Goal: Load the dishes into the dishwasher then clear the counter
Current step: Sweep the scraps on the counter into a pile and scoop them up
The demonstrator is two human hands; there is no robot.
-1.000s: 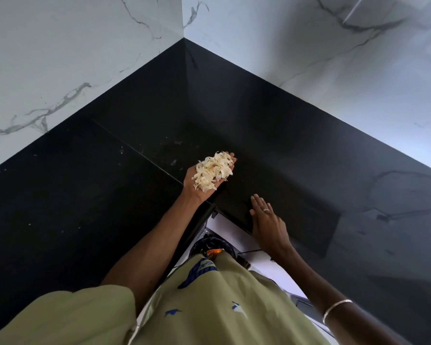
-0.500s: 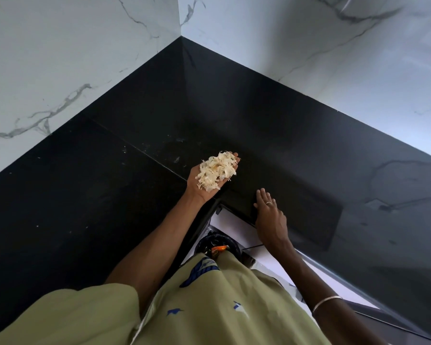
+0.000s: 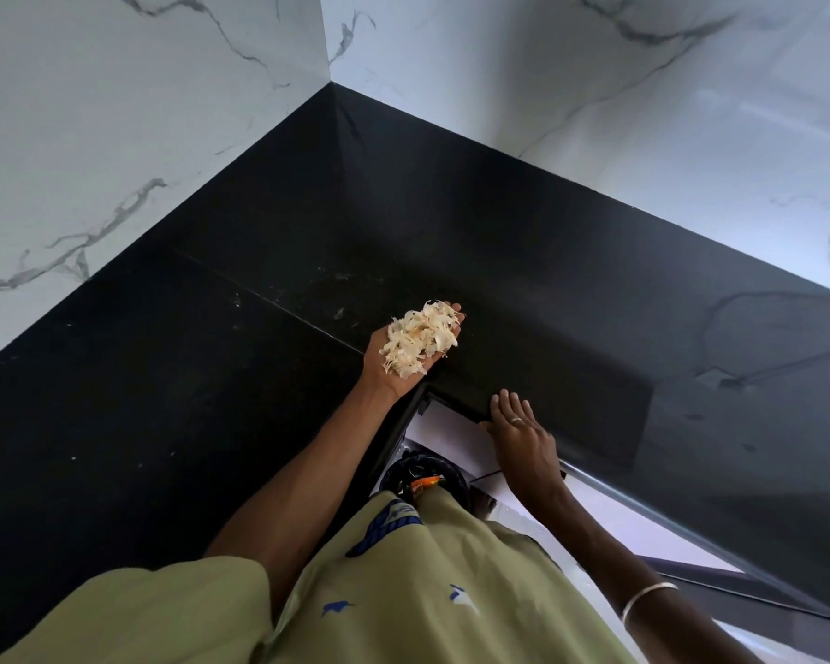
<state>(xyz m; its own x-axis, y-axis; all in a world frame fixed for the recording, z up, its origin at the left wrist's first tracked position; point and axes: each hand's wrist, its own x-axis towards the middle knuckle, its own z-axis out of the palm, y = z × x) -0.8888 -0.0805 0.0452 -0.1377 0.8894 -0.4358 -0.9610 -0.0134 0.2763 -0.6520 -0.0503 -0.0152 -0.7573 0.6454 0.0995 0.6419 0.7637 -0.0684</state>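
Head view, corner of the kitchen. Black worktop (image 3: pixel 173 385) runs in an L under white marble-veined walls (image 3: pixel 116 136); I am looking down into its inner corner.

Left hand (image 3: pixel 403 357): palm up, fingers cupped only slightly, carrying a heap of pale, papery peel scraps (image 3: pixel 420 337). The heap rests in the palm and along the fingers; nothing is pinched. The hand is over the worktop just beside the inner corner of its front edge, right at the seam line between the two slabs. I cannot tell whether the back of the hand touches the surface.

Right hand (image 3: pixel 523 433): palm down, fingers straight and close together, lying flat on the front edge of the right-hand run of worktop. The thumb seems tucked under the lip of the edge. A ring (image 3: pixel 517 420) shows on one finger and a thin bangle (image 3: pixel 647 599) on the wrist.

A few loose flecks (image 3: pixel 339 313) of the same pale stuff lie on the worktop beyond the left hand, toward the back corner.

Below the edge, between the two arms, a dark round bin (image 3: pixel 451 476) with an orange wrapper (image 3: pixel 425 484) in it, partly hidden by my olive shirt (image 3: pixel 403 591). White floor tile (image 3: pixel 456 438) shows around it.
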